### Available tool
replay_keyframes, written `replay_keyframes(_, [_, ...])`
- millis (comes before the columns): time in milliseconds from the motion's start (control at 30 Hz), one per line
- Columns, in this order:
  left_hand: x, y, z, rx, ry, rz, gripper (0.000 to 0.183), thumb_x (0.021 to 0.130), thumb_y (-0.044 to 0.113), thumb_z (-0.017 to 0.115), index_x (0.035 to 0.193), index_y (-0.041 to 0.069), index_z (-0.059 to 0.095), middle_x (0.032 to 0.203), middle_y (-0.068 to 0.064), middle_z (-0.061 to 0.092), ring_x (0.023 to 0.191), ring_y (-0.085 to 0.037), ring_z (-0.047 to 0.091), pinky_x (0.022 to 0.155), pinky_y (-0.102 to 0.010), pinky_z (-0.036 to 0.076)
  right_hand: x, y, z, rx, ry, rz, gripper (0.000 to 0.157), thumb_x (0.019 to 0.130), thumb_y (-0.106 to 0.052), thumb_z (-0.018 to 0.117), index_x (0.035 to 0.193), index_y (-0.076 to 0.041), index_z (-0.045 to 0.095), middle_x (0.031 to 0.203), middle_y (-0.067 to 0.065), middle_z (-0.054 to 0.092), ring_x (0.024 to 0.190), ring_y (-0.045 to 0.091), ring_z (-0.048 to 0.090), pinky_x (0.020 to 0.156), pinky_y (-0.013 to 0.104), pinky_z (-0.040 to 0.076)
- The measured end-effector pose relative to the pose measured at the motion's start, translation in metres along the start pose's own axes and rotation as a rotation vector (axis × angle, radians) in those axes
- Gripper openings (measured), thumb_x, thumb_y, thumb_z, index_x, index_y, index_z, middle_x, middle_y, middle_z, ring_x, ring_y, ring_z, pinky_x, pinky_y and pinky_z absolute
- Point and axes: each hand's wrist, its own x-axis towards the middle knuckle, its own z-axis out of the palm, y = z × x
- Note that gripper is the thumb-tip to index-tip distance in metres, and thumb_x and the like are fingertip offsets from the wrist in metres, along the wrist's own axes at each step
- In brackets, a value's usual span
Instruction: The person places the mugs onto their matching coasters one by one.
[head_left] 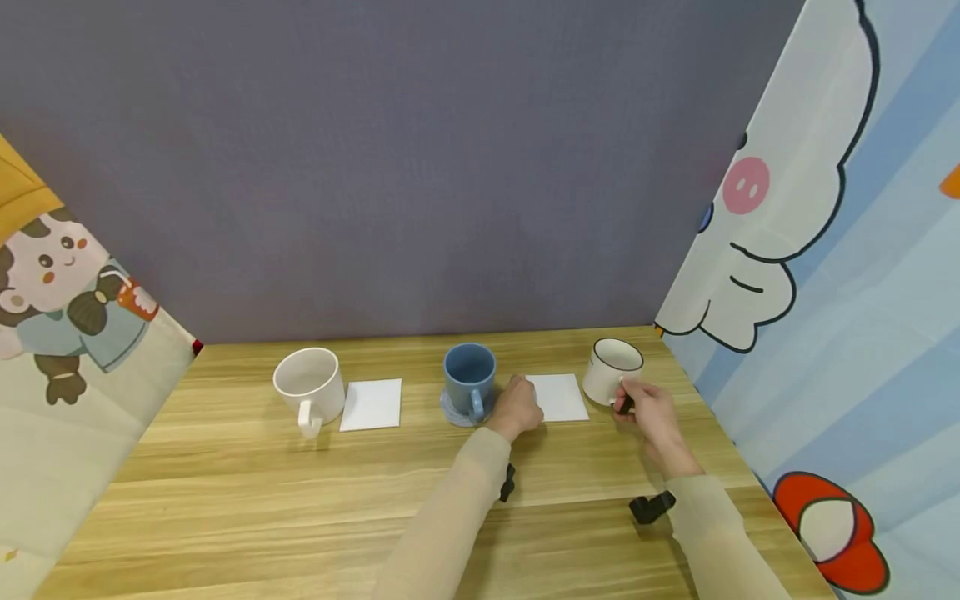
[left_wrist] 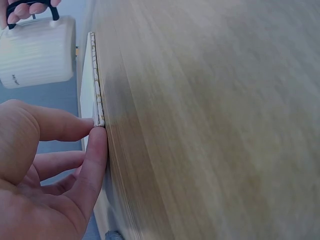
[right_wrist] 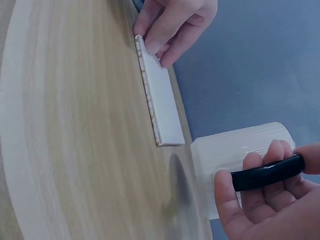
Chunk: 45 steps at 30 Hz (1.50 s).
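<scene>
My left hand point(head_left: 516, 408) pinches the near edge of a thin white square coaster point(head_left: 558, 397) between thumb and finger, as the left wrist view shows. To its right, a white mug with a dark rim point(head_left: 604, 379) is held upright by my right hand point(head_left: 651, 412). The right fingers curl round the mug's black handle point(right_wrist: 267, 173). Whether the mug's base touches the table cannot be told. Just left of my left hand, a blue mug point(head_left: 465, 385) stands on a round blue coaster point(head_left: 448, 410).
On the left of the wooden table point(head_left: 270, 508) stands a larger white mug point(head_left: 315, 387), its handle toward me. A second white square coaster point(head_left: 372, 405) lies beside it. A grey panel point(head_left: 420, 167) rises behind the table, with printed curtains point(head_left: 885, 333) on both sides.
</scene>
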Motion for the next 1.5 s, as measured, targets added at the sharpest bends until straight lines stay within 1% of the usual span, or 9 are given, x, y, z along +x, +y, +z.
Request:
replay_keyframes(267, [0.000,0.000,0.000,0.006,-0.002,-0.002,0.006,0.079,0.000,0.070,0.081,0.003,0.065,0.109,-0.012,0.057,0.080,-0.020,0.052,0.080,-0.031,0.052,-0.004,-0.007,0.005,0.029,0.018,-0.031,0.036,0.108,-0.025,0.051,0.100,0.009,0.061,0.077,0.000,0.060,0.070,0.014,0.059,0.071,0.034,0.058])
replay_keyframes(433, [0.000,-0.001,0.000,-0.025,-0.003,-0.005,0.010,0.080,-0.001,0.070,0.078,0.005,0.062,0.106,-0.011,0.055,0.079,-0.020,0.051,0.078,-0.031,0.051,-0.007,-0.011,0.010,0.062,0.019,-0.050,0.036,0.107,-0.025,0.053,0.101,0.010,0.061,0.078,0.001,0.061,0.071,0.013,0.060,0.071,0.032,0.058])
replay_keyframes(533, [0.000,-0.002,-0.001,-0.039,-0.005,-0.003,0.014,0.079,-0.001,0.069,0.075,0.007,0.059,0.106,-0.011,0.055,0.080,-0.020,0.051,0.080,-0.031,0.051,-0.009,-0.013,0.013,0.072,0.021,-0.061,0.036,0.107,-0.024,0.053,0.100,0.010,0.060,0.077,0.000,0.061,0.072,0.013,0.060,0.071,0.031,0.058])
replay_keyframes(633, [0.000,-0.002,-0.001,-0.045,-0.006,0.004,0.012,0.079,-0.001,0.067,0.075,0.007,0.059,0.107,-0.011,0.055,0.081,-0.020,0.051,0.083,-0.032,0.051,-0.010,-0.014,0.016,0.074,0.023,-0.073,0.035,0.107,-0.023,0.053,0.099,0.010,0.061,0.077,-0.001,0.061,0.071,0.012,0.061,0.071,0.031,0.058])
replay_keyframes(733, [0.000,-0.002,-0.001,-0.045,-0.003,0.011,0.011,0.079,-0.001,0.067,0.076,0.006,0.060,0.109,-0.011,0.056,0.084,-0.020,0.052,0.085,-0.032,0.051,-0.010,-0.014,0.019,0.085,0.029,-0.092,0.034,0.107,-0.022,0.052,0.096,0.008,0.061,0.076,-0.001,0.061,0.070,0.012,0.061,0.071,0.031,0.058])
replay_keyframes(933, [-0.001,-0.002,-0.001,-0.050,0.002,0.015,0.017,0.080,-0.002,0.069,0.072,0.007,0.057,0.105,-0.009,0.054,0.082,-0.020,0.050,0.084,-0.032,0.050,-0.014,-0.013,0.026,0.134,0.031,-0.128,0.032,0.107,-0.019,0.053,0.089,0.005,0.063,0.075,0.001,0.062,0.070,0.013,0.062,0.070,0.031,0.058])
replay_keyframes(1167, [-0.003,-0.001,-0.004,-0.062,-0.004,0.008,0.015,0.080,-0.001,0.070,0.075,0.006,0.058,0.108,-0.010,0.055,0.083,-0.020,0.050,0.086,-0.032,0.050,-0.017,-0.010,0.035,0.163,0.043,-0.169,0.033,0.106,-0.016,0.054,0.087,0.009,0.063,0.073,0.002,0.063,0.071,0.013,0.062,0.070,0.032,0.058])
replay_keyframes(1300, [-0.004,0.000,-0.004,-0.071,-0.013,-0.001,0.015,0.080,-0.001,0.069,0.074,0.006,0.057,0.108,-0.010,0.055,0.083,-0.020,0.049,0.083,-0.032,0.049,-0.018,-0.008,0.040,0.167,0.043,-0.164,0.033,0.106,-0.017,0.055,0.089,0.010,0.063,0.074,0.003,0.063,0.072,0.012,0.062,0.072,0.033,0.059])
replay_keyframes(1500, [-0.002,-0.002,-0.002,-0.056,0.009,0.012,0.017,0.077,-0.002,0.069,0.070,0.007,0.057,0.102,-0.009,0.054,0.083,-0.019,0.048,0.084,-0.032,0.049,-0.019,-0.005,0.048,0.161,0.046,-0.162,0.034,0.106,-0.016,0.055,0.091,0.014,0.062,0.075,0.004,0.063,0.072,0.013,0.062,0.073,0.035,0.058])
